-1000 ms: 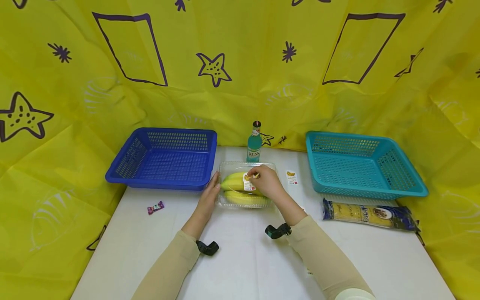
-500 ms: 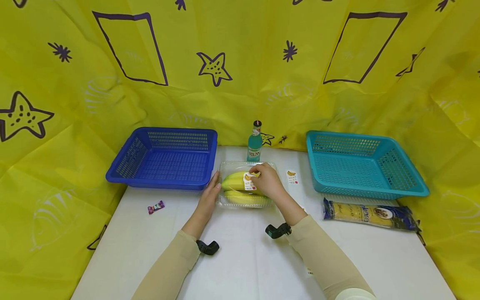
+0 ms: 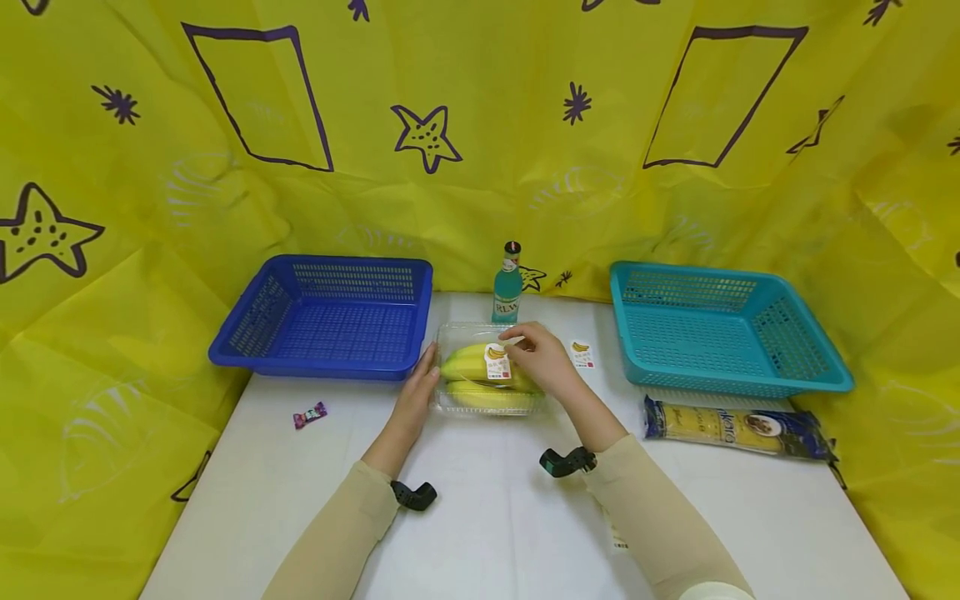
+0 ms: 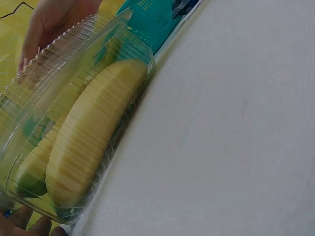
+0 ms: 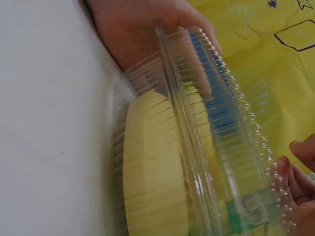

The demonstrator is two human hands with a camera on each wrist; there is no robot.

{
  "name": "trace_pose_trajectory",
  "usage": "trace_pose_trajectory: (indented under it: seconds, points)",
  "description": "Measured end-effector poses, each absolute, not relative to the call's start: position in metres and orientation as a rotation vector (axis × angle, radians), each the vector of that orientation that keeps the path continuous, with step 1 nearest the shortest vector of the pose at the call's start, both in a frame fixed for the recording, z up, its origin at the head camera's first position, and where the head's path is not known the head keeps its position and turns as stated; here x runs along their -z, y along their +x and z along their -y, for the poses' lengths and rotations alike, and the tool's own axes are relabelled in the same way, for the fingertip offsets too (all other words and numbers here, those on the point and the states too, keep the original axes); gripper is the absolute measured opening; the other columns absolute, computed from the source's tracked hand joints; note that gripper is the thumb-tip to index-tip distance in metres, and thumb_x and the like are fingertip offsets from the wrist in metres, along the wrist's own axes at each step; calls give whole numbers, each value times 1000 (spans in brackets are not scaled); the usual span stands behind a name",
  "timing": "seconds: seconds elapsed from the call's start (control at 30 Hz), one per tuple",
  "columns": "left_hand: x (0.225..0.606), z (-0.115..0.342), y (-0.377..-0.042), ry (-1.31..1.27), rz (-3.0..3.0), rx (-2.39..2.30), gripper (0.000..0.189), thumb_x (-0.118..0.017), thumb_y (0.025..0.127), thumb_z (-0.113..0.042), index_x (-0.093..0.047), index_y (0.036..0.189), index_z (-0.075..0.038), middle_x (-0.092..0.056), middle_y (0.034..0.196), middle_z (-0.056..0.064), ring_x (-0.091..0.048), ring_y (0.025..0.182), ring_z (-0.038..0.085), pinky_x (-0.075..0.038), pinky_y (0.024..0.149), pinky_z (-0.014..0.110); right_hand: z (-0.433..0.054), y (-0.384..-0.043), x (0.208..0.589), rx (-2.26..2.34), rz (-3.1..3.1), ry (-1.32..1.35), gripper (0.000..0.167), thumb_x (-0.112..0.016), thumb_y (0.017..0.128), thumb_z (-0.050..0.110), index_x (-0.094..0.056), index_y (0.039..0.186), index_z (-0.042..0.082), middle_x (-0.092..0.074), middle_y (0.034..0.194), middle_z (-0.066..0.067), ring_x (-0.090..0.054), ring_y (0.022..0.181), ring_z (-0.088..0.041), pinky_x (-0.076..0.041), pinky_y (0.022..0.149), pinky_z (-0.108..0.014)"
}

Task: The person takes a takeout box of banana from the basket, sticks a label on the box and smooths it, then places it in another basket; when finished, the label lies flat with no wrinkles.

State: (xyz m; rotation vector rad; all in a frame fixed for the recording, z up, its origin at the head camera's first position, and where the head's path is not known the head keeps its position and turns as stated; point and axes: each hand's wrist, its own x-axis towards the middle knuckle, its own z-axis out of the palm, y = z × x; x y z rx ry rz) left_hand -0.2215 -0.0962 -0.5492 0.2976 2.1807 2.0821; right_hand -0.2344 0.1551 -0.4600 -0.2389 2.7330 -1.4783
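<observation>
A clear plastic clamshell box (image 3: 463,335) with bananas (image 3: 467,364) inside lies in the middle of the white table. On its lid is a white sticker (image 3: 498,363) printed with bananas. My left hand (image 3: 414,396) rests against the box's left end; the right wrist view shows its palm (image 5: 133,29) at that end. My right hand (image 3: 547,360) hovers over the lid's right part, its thumb and forefinger parted beside the sticker and holding nothing. In the left wrist view, the right hand (image 4: 61,22) appears beyond the lid.
A blue basket (image 3: 330,372) stands left, a teal basket (image 3: 705,382) right. Behind the box is a teal bottle (image 3: 506,292). A pasta packet (image 3: 738,427), a small candy (image 3: 310,415) and another banana sticker (image 3: 582,354) lie around. A yellow curtain (image 3: 495,200) hangs behind.
My right hand has let go of the sticker and drawn back slightly to the right, with its fingers parting. The sticker stays on the lid. My left hand and the box have not moved.
</observation>
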Motion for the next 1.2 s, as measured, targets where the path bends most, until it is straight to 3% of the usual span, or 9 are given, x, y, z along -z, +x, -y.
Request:
trace_pose_trajectory:
  seconds: [0.2, 0.4, 0.7, 0.9, 1.03, 1.2]
  points:
    - [549, 97, -221, 276, -2177, -2073, 57, -38, 107, -33, -20, 159, -19, -16, 167, 0, -7, 155, 21, -7, 127, 44, -164, -228, 451, 1611, -2758, -279, 19, -60, 99, 17, -70, 113, 11, -59, 120, -5, -58, 99, -24, -53, 90, -39]
    - [543, 98, -220, 278, -2199, -2010, 56, -35, 108, -28, -16, 160, -18, -13, 167, 1, -6, 155, 21, -7, 127, 43, -176, -221, 449, 1637, -2825, -286, 17, -61, 98, 14, -69, 112, 9, -60, 121, -6, -58, 102, -24, -51, 90, -40]
    - [512, 98, -204, 317, -2220, -1944, 57, -33, 108, -28, -13, 160, -14, -10, 167, 5, -4, 155, 25, -8, 126, 46, -197, -216, 462, 1713, -2797, -290, 26, -63, 97, 12, -66, 122, 7, -58, 132, -12, -54, 119, -32, -48, 101, -50]
    - [511, 98, -203, 323, -2218, -1938, 57, -33, 109, -29, -13, 160, -14, -10, 167, 5, -5, 155, 24, -9, 127, 44, -208, -209, 470, 1666, -2713, -165, 39, -60, 100, 21, -55, 137, 9, -48, 144, -14, -48, 131, -35, -42, 110, -52]
    - [512, 98, -203, 325, -2218, -1944, 57, -33, 109, -28, -13, 160, -14, -10, 167, 6, -5, 155, 25, -9, 126, 45, -213, -204, 479, 1621, -2634, -88, 53, -57, 102, 30, -42, 149, 12, -34, 157, -16, -39, 140, -39, -37, 114, -54]
    - [513, 98, -203, 332, -2213, -1952, 57, -33, 109, -28, -13, 160, -14, -10, 167, 5, -4, 155, 24, -9, 126, 44, -218, -200, 493, 1625, -2632, 15, 55, -53, 103, 30, -36, 152, 11, -22, 162, -17, -35, 142, -42, -35, 114, -57]
